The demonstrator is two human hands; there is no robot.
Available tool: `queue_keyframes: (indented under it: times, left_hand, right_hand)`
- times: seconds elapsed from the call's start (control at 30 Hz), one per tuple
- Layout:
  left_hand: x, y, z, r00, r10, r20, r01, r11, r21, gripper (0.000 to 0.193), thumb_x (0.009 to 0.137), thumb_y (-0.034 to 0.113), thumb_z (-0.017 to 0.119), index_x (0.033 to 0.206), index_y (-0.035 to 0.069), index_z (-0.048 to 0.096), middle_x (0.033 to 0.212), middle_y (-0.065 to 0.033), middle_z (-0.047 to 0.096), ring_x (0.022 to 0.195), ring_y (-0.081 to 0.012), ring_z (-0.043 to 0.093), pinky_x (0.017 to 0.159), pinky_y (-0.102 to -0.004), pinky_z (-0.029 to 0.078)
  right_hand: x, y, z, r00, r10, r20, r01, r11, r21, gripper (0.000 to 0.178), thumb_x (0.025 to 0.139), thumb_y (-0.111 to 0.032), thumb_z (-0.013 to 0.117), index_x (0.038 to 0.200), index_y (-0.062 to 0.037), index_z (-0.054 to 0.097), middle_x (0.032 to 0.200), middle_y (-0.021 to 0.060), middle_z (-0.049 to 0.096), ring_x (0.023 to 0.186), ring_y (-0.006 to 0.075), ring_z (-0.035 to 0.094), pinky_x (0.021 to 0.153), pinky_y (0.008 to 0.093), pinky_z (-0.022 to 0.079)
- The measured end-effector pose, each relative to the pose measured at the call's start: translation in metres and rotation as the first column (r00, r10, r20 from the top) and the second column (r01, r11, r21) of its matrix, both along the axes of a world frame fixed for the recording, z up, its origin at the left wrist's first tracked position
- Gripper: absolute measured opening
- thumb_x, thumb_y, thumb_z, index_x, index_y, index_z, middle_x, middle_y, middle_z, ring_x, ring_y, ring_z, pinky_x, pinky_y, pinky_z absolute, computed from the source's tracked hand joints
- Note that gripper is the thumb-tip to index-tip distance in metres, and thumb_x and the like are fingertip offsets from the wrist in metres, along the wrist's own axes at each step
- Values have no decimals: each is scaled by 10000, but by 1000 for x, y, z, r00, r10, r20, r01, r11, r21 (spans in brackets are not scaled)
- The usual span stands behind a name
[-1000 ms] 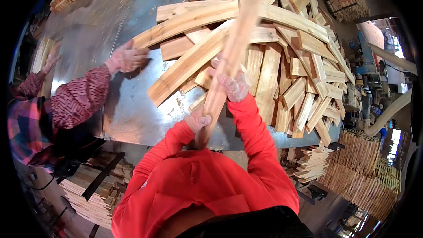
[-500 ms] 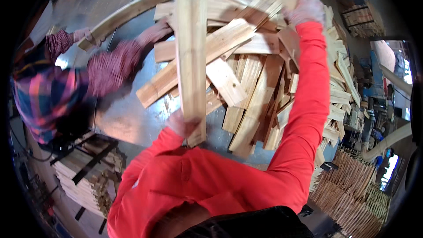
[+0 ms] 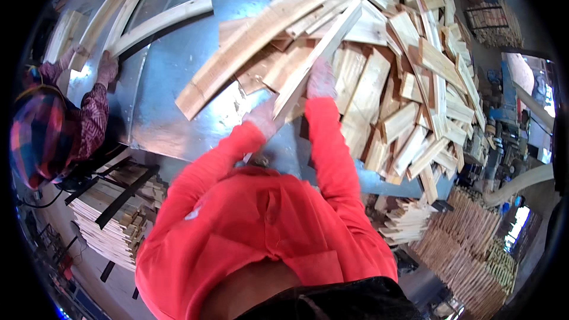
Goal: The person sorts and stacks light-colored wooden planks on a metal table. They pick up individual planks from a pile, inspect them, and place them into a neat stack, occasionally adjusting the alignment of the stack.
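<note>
A wooden board (image 3: 323,47) slants up and away to the right in front of me, turned so that its narrow edge shows. My left hand (image 3: 262,117) is closed round its near end. Farther along, my right hand (image 3: 322,80) grips the same board by its right side; its fingers are partly hidden. Beneath and beyond lies a loose heap of boards (image 3: 367,80), crossing at many angles. One long board (image 3: 243,50) rests across the heap's left side, its near end over the metal tabletop (image 3: 172,83).
At the left a co-worker (image 3: 50,124) has both hands on long boards (image 3: 160,24) on the table. Stacked boards (image 3: 109,234) stand on a black-barred rack at lower left. More stacks (image 3: 462,243) stand at lower right, with a pale hose (image 3: 518,186) near them.
My right hand has come back from the far right of the heap to the board near my left hand. The co-worker's hands have drawn away from the heap to the left.
</note>
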State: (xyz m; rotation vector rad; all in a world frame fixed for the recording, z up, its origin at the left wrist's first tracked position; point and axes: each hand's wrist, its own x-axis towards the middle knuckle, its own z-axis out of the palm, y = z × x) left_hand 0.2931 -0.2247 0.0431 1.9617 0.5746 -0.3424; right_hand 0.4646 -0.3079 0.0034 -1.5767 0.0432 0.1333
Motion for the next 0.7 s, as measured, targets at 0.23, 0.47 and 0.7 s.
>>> queue_keyframes:
  times: [0.23, 0.47, 0.7]
  left_hand:
    - [-121, 79, 31, 894, 272, 356, -233, 961, -150, 631, 768, 161, 730, 1326, 8, 478, 1173, -129, 625, 1068, -219, 594, 925, -340, 469]
    - [-181, 185, 36, 839, 447, 310, -539, 615, 576, 668, 786, 211, 721, 1373, 70, 433, 1127, -183, 649, 1036, -303, 637, 875, -379, 500]
    - [-124, 161, 33, 971, 181, -154, -83, 865, 494, 848, 770, 295, 732, 1456, 84, 280, 1260, -232, 561, 1070, -378, 605, 923, -450, 475]
  right_hand:
    - [64, 64, 73, 914, 220, 341, -196, 975, -105, 573, 856, -72, 641, 1369, 28, 405, 1286, 201, 537, 1156, 272, 545, 980, 347, 451]
    - [10, 205, 51, -219, 870, -442, 318, -365, -875, 472, 883, -203, 611, 1338, -165, 492, 1299, 81, 568, 1217, 230, 523, 1125, 439, 286]
    - [-50, 228, 94, -299, 954, 28, 143, 74, -987, 144, 859, -183, 620, 982, -169, 692, 942, -4, 690, 1003, 178, 630, 1043, 335, 394]
